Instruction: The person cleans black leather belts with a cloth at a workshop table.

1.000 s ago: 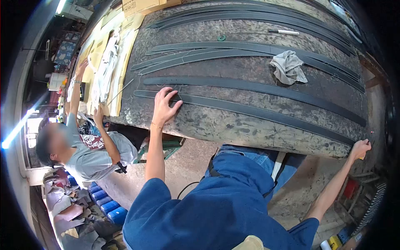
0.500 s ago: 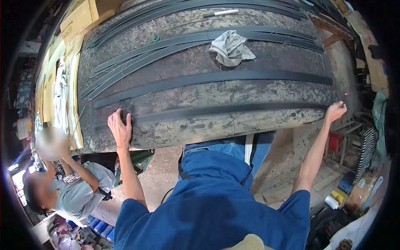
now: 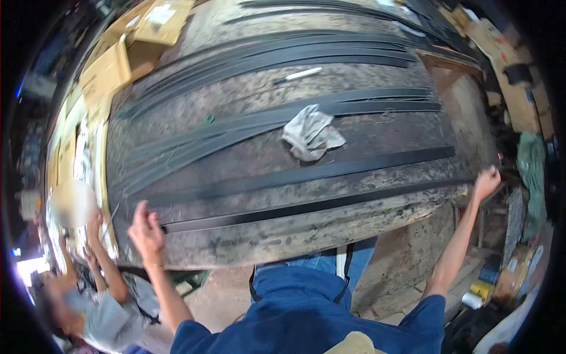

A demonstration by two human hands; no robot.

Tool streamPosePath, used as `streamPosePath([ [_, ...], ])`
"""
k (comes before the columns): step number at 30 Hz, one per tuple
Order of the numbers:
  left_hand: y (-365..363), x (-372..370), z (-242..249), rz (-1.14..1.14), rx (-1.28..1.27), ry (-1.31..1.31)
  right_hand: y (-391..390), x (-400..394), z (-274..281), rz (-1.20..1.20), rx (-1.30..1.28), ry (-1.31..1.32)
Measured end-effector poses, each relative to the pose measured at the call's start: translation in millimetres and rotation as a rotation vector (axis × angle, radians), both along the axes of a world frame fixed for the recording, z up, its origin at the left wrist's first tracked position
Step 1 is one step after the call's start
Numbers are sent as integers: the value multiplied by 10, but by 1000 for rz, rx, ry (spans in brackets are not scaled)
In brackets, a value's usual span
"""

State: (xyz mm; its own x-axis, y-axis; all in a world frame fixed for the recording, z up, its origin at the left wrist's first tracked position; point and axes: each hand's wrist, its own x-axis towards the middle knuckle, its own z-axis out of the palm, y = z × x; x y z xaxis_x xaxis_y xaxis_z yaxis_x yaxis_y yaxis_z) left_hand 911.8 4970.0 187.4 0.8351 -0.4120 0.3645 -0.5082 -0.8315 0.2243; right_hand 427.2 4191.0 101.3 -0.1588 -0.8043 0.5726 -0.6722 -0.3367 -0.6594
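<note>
One long black strap (image 3: 306, 207) stretches nearly straight along the near edge of the worktable, between my two hands. My right hand (image 3: 487, 183) is closed on its right end, just past the table's right edge. At the left end, my left hand (image 3: 147, 237) has the strap at its thumb and fingers; motion blurs them a little. A second, wider black strap (image 3: 330, 174) lies flat just beyond. Further back, a crumpled grey-white cloth (image 3: 312, 134) rests against several more straps (image 3: 247, 131).
The dark, stained worktable (image 3: 377, 133) also bears a white pen (image 3: 303, 74), a small green ring (image 3: 210, 119) and more straps at the back. Open cardboard boxes (image 3: 109, 74) stand at the far left. Another person (image 3: 112, 312) is at the left, hands raised.
My left hand has shifted left and off the tabletop, and the near strap now looks pulled straight with a smoother face showing. The view has tilted, so the table appears lower.
</note>
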Motion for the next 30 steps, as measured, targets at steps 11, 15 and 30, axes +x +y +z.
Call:
streamPosePath([
  [11,-1302,2991,494,-5,346,-127,-880,3334,876,96,-5,-124],
  [15,-1676,3677,-639,64,554,-139,-1069,3943,653,104,96,-168],
  [30,-2709,2816,-1248,-295,140,-207,883,1739,-247,484,337,-716],
])
